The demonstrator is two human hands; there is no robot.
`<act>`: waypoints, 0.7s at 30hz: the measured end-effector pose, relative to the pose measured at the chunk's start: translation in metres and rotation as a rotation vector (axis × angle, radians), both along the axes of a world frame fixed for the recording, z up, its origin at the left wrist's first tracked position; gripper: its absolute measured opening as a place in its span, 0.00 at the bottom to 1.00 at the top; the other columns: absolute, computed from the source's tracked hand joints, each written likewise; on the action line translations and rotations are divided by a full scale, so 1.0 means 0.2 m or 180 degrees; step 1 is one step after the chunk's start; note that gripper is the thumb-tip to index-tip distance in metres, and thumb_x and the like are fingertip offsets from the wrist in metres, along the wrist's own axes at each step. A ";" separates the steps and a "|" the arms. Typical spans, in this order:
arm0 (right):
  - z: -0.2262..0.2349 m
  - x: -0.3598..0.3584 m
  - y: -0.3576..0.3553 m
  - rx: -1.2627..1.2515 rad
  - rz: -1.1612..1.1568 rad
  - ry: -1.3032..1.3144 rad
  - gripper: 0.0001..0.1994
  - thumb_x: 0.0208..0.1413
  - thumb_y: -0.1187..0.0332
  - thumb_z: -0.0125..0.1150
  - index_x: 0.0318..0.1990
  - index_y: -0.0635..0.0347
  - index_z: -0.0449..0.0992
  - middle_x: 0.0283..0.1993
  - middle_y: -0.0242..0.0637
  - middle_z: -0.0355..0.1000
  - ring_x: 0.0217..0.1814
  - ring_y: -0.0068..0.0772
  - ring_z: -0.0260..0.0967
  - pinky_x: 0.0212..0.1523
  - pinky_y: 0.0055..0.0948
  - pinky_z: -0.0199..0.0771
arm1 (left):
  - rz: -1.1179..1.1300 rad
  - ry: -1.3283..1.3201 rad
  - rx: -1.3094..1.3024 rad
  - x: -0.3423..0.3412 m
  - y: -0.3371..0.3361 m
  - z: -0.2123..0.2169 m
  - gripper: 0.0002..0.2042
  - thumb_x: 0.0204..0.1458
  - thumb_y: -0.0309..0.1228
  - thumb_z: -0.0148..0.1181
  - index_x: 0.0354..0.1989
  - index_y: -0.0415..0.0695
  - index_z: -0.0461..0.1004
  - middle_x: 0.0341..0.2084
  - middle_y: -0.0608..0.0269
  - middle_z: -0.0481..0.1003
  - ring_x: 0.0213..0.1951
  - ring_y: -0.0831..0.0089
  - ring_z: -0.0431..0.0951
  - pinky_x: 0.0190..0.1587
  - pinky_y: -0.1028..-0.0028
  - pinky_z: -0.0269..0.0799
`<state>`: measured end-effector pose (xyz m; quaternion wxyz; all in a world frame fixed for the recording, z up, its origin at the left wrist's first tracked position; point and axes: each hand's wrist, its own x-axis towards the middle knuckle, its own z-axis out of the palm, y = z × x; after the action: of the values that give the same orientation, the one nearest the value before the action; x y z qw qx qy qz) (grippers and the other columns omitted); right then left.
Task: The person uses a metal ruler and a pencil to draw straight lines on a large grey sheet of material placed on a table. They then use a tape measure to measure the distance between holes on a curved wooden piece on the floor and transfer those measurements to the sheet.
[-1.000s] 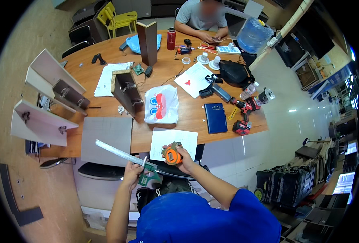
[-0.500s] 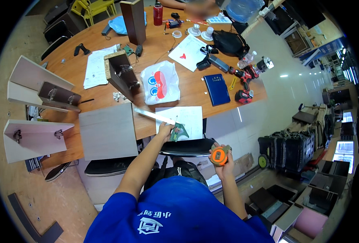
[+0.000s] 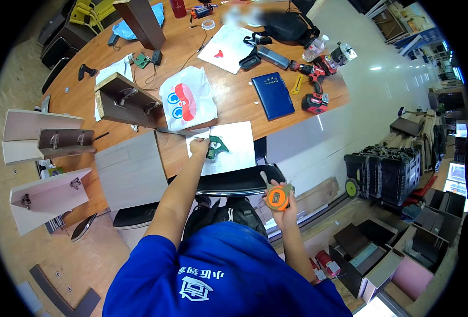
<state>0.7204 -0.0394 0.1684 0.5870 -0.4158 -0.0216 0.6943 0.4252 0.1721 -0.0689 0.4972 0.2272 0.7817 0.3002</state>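
My left hand (image 3: 198, 147) is closed on a combination square (image 3: 217, 148) with a green head, over a white sheet of paper (image 3: 241, 138) at the table's near edge. The square's metal blade points left, toward a dark board piece with hinges (image 3: 122, 103). In front of my body, off the table edge, my right hand (image 3: 286, 212) grips an orange tape measure (image 3: 277, 198). A grey strap or tab sticks up from the tape's far side. A grey flat panel (image 3: 130, 168) lies left of my left hand.
On the wooden table (image 3: 235, 98) lie a white plastic bag (image 3: 188, 99), a blue notebook (image 3: 272, 96), a yellow cutter (image 3: 297, 85) and a red cordless drill (image 3: 315, 76). Hinged panels (image 3: 52, 193) stand along the left side. A black chair (image 3: 234, 180) sits against the near edge.
My view has shifted, so the table sits further left and higher. The square's blade, bright before, now looks darker. Both hands keep their hold.
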 end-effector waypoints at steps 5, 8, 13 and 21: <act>-0.01 0.07 0.19 -0.0014 0.0242 -0.0003 0.21 0.69 0.51 0.45 0.61 0.53 0.65 0.70 0.45 0.60 0.62 0.52 0.68 0.56 0.48 0.76 | -0.0346 0.1634 -0.0108 0.02 0.04 0.04 0.09 0.43 0.31 0.70 0.31 0.39 0.82 0.28 0.57 0.82 0.31 0.67 0.82 0.38 0.67 0.77; 0.00 0.10 0.28 0.0166 0.0310 -0.0064 0.21 0.68 0.51 0.48 0.60 0.55 0.65 0.69 0.46 0.60 0.61 0.50 0.69 0.55 0.47 0.77 | -0.0401 0.1231 -0.0064 -0.01 0.04 0.04 0.11 0.41 0.30 0.68 0.32 0.39 0.80 0.31 0.49 0.82 0.37 0.56 0.83 0.45 0.63 0.77; 0.03 0.12 0.37 0.0276 0.0361 -0.0103 0.22 0.68 0.51 0.46 0.61 0.56 0.65 0.69 0.48 0.61 0.61 0.51 0.70 0.55 0.47 0.78 | -0.0719 0.1371 0.0405 -0.10 0.02 0.05 0.12 0.44 0.29 0.65 0.38 0.38 0.77 0.34 0.50 0.81 0.38 0.59 0.82 0.45 0.65 0.77; 0.09 -0.23 0.51 0.0465 0.1224 0.0674 0.24 0.70 0.52 0.39 0.63 0.59 0.63 0.70 0.49 0.60 0.65 0.54 0.66 0.63 0.53 0.70 | -0.1329 -0.0744 0.1445 0.00 -0.46 0.82 0.17 0.59 0.24 0.57 0.57 0.38 0.66 0.51 0.57 0.74 0.52 0.67 0.76 0.48 0.73 0.76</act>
<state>0.6739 0.0626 0.1870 0.4714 -0.2853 -0.0889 0.8298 0.4262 0.0799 0.0950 0.5711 0.4516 0.5690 0.3824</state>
